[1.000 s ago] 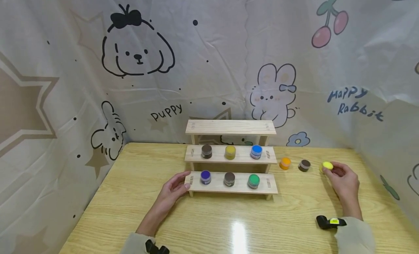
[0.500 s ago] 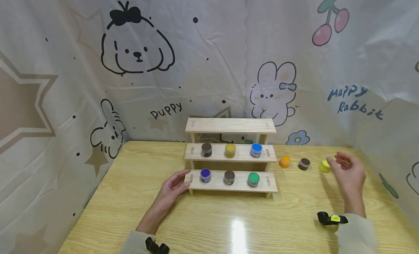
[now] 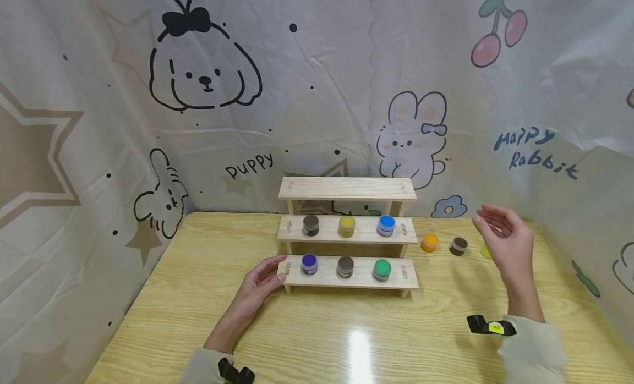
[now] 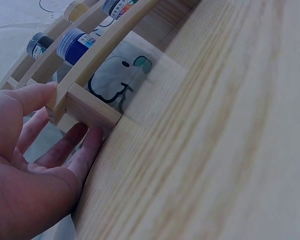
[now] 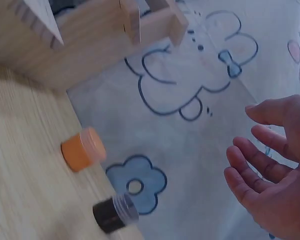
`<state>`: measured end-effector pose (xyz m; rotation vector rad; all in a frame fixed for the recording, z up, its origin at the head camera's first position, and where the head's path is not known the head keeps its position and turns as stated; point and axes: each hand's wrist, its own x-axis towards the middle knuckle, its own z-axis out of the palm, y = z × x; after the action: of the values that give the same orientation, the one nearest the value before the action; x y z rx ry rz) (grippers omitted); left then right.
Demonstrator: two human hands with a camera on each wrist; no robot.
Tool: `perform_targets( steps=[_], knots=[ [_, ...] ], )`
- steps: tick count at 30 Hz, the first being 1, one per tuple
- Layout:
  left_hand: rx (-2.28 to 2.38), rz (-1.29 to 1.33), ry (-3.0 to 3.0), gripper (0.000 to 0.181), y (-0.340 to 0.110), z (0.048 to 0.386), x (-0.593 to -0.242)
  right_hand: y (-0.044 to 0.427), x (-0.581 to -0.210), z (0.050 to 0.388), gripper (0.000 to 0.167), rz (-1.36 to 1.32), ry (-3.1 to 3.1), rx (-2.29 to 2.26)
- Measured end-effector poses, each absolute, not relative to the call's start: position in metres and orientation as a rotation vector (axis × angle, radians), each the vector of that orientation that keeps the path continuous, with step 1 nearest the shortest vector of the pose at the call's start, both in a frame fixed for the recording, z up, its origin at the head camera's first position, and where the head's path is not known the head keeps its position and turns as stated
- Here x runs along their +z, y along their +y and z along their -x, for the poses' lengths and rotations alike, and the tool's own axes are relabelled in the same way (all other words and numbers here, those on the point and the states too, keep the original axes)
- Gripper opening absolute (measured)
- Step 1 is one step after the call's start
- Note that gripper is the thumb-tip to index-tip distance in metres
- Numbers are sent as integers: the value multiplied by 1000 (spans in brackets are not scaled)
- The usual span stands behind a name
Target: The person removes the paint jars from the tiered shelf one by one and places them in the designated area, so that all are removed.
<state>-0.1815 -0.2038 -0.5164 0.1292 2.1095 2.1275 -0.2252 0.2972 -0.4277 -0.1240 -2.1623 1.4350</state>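
Observation:
My left hand [image 3: 253, 289] grips the left end of a three-tier wooden stand [image 3: 346, 188], with the thumb on the lowest board's edge and fingers around its leg in the left wrist view. Raised above the table, my right hand [image 3: 511, 251] has loosely bent fingers and nothing between them. A yellow paint jar [image 3: 485, 251] is partly hidden behind it. To its left sit a dark brown paint jar [image 3: 458, 246] and an orange paint jar [image 3: 430, 242]. In the right wrist view, the orange jar [image 5: 82, 149] and the dark jar [image 5: 115, 212] stand apart from that hand.
On the middle board stand dark [image 3: 311, 225], yellow [image 3: 347, 226] and blue [image 3: 386, 225] jars. The lowest board carries purple [image 3: 309, 263], dark [image 3: 345, 267] and green [image 3: 382, 269] ones. A printed curtain [image 3: 307, 98] hangs behind the wooden table [image 3: 297, 334].
My right hand has let go of the yellow paint jar, drawn back, then risen and shifted left over the table. My left hand has stayed on the stand.

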Motion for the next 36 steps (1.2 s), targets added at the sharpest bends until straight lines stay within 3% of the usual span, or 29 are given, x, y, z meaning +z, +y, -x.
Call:
perform_targets(
  steps=[14, 28, 36],
  knots=[
    [2124, -112, 2122, 50, -203, 182, -518, 243, -419, 225, 37, -269, -2184, 1584],
    [2110, -111, 2144, 50, -204, 182, -518, 196, -429, 230, 37, -498, -2232, 1658],
    [2121, -116, 2125, 50, -204, 183, -517, 182, -437, 232, 43, -497, -2311, 1550]
  ],
)
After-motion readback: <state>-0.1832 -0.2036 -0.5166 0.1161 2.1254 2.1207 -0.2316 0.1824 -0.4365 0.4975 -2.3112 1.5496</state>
